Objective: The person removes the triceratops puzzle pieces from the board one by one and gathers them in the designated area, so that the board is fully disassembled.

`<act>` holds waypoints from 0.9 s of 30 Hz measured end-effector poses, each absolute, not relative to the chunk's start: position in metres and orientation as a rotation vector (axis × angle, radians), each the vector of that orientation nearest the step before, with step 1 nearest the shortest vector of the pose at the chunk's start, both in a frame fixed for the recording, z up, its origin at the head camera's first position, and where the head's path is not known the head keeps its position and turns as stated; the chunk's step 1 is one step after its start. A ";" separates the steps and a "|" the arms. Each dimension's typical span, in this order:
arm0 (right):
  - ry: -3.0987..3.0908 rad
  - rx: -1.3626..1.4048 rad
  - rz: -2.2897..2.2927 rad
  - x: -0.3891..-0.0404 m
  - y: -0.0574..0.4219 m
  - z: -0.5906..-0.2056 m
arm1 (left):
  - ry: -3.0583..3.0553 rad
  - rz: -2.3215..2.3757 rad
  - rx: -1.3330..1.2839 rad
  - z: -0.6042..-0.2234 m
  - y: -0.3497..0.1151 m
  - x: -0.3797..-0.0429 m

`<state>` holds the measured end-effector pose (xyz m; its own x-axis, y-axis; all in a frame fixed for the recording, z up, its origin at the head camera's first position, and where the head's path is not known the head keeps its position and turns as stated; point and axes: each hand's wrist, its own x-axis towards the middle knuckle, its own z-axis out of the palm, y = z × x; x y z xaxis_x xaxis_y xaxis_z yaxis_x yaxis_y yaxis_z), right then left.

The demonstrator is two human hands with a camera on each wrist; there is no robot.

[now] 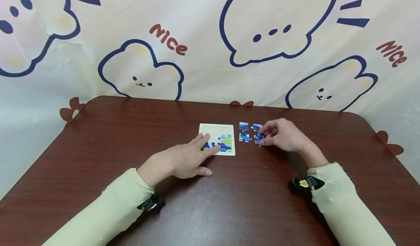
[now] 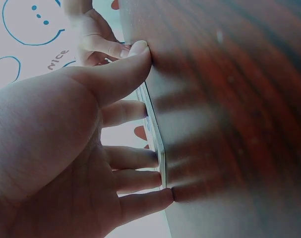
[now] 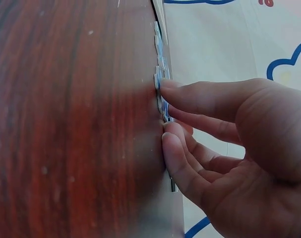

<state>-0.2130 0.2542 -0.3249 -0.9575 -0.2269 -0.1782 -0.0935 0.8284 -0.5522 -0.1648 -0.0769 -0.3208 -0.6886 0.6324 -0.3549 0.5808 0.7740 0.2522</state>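
Observation:
A white-framed jigsaw puzzle [image 1: 216, 125] lies on the table, its lower and right parts filled with blue and green pieces. Across its left and lower part, my left hand [image 1: 182, 160] rests with fingers spread and straight; the thumb lies on the table below the frame. In the left wrist view, fingertips [image 2: 152, 159] press at the frame's edge. To the right of the frame, my right hand [image 1: 283, 135] pinches a blue puzzle piece [image 1: 258, 139] between thumb and curled fingers, low at the table. The right wrist view shows the thumb [image 3: 171, 85] on the piece's edge.
Beside the pinched piece lie several loose blue puzzle pieces, including an upper left piece [image 1: 243, 126], a lower left piece [image 1: 244, 137] and an upper right piece [image 1: 256, 127]. The dark wooden table [image 1: 229, 202] ends at a printed curtain [image 1: 203, 67] behind.

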 end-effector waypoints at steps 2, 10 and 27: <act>2.774 -0.245 -0.826 -0.213 0.254 -0.325 | 2.542 0.166 0.918 -0.321 -0.077 -0.165; 2.780 -0.235 -0.858 -0.213 0.254 -0.325 | 2.538 0.172 0.918 -0.320 -0.077 -0.164; 2.831 -0.256 -0.892 -0.210 0.247 -0.320 | 2.537 0.172 0.922 -0.321 -0.077 -0.165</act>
<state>-0.2103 0.2471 -0.3204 -0.9722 -0.2104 -0.1027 -0.1135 0.8073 -0.5791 -0.1646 -0.0769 -0.3211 -0.6844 0.6365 -0.3556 0.5826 0.7706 0.2583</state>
